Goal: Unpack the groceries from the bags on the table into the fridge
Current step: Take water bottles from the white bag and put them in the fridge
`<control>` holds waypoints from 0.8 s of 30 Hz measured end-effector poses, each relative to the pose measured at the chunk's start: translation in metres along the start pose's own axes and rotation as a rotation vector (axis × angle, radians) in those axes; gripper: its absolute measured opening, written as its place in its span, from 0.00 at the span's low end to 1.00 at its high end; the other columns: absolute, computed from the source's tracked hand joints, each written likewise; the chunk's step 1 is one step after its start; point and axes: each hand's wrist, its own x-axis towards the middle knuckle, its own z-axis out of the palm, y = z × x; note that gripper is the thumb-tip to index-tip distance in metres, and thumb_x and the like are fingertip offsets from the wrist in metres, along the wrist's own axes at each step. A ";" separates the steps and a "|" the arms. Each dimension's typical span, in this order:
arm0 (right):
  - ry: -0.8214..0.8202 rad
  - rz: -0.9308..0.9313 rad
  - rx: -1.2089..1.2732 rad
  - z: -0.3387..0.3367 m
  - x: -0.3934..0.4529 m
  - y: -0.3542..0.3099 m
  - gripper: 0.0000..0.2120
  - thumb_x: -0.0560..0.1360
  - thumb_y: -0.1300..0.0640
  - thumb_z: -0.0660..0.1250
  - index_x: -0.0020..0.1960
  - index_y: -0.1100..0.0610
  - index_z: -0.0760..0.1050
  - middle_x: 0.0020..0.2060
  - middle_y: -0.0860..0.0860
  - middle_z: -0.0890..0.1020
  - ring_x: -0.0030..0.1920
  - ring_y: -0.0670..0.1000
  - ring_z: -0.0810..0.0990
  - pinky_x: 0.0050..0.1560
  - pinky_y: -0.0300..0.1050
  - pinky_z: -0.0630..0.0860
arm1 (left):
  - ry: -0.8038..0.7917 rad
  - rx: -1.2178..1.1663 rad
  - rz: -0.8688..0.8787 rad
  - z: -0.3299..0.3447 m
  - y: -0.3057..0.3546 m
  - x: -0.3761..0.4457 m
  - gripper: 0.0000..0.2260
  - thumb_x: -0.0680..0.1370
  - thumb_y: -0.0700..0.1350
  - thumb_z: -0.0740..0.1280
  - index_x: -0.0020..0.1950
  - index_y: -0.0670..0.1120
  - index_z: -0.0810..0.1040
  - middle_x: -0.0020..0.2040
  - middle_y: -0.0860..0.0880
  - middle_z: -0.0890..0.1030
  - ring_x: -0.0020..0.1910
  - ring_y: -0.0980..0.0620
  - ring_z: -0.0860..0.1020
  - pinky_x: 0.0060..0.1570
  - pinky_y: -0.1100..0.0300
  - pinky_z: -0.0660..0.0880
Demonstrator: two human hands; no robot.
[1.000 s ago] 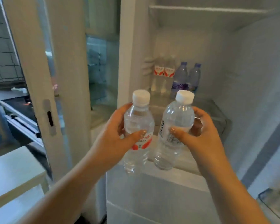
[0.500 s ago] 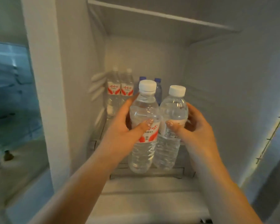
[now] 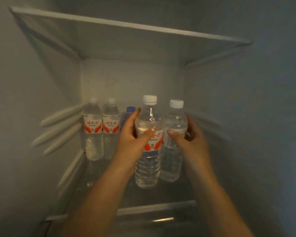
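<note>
Fridge shelf: left hand and right hand each grip a water bottle; three bottles stand at 10 o'clock.

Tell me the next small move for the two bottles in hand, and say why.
Probably lower both onto the glass shelf. The left hand grips the red-label bottle and the right hand the other bottle, both upright inside the fridge, seemingly just above the shelf. Two standing bottles fill the back left, so the free space lies beneath the hands.
</note>
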 end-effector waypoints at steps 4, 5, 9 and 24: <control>0.015 0.009 -0.006 0.001 0.034 0.023 0.33 0.63 0.48 0.76 0.66 0.39 0.69 0.59 0.43 0.78 0.57 0.47 0.79 0.55 0.56 0.78 | -0.028 0.002 -0.017 0.010 -0.023 0.034 0.25 0.71 0.48 0.70 0.65 0.63 0.67 0.63 0.54 0.76 0.60 0.52 0.76 0.59 0.48 0.75; 0.022 0.011 -0.005 0.001 0.041 0.028 0.32 0.65 0.51 0.76 0.66 0.40 0.69 0.59 0.43 0.78 0.57 0.46 0.79 0.56 0.56 0.78 | -0.036 0.001 -0.016 0.012 -0.028 0.042 0.24 0.72 0.46 0.70 0.64 0.63 0.68 0.62 0.54 0.76 0.60 0.52 0.76 0.58 0.48 0.75; 0.031 0.009 -0.030 0.005 0.056 0.043 0.32 0.68 0.57 0.75 0.68 0.45 0.68 0.61 0.44 0.77 0.58 0.44 0.77 0.58 0.53 0.76 | -0.057 0.012 -0.015 0.012 -0.044 0.062 0.24 0.73 0.43 0.69 0.65 0.62 0.68 0.63 0.54 0.76 0.60 0.53 0.76 0.58 0.49 0.75; -0.120 0.008 -0.236 0.002 0.053 0.065 0.30 0.69 0.55 0.74 0.67 0.44 0.66 0.58 0.40 0.76 0.53 0.34 0.75 0.49 0.28 0.72 | -0.114 0.259 0.034 -0.007 -0.073 0.060 0.37 0.72 0.44 0.71 0.75 0.55 0.56 0.71 0.55 0.67 0.68 0.56 0.68 0.65 0.54 0.69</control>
